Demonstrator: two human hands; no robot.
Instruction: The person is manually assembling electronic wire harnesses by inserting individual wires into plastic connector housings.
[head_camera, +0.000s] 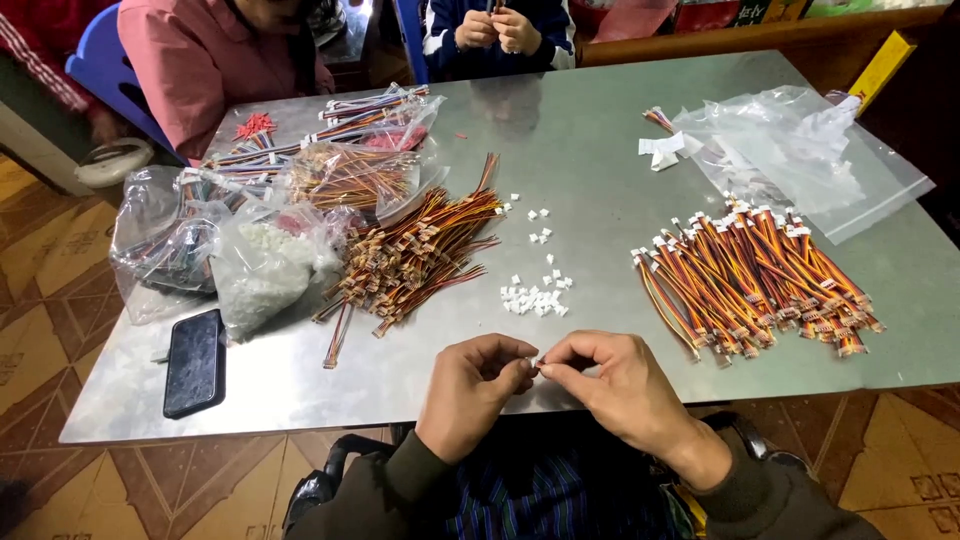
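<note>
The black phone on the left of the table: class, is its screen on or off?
Off. The black phone lies flat near the edge of the metal table, its screen dark, showing only faint reflections.

Clear plastic bags (250, 255) lie left, another bag (800, 150) right, dark phone (194, 362) front-left.

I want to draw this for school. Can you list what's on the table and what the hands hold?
table: shiny metal table
left hand: pinching a tiny white piece
right hand: pinching the same piece
near hands: small white connectors
right side: pile of striped wires
left side: loose wires, plastic bags, black phone
</note>
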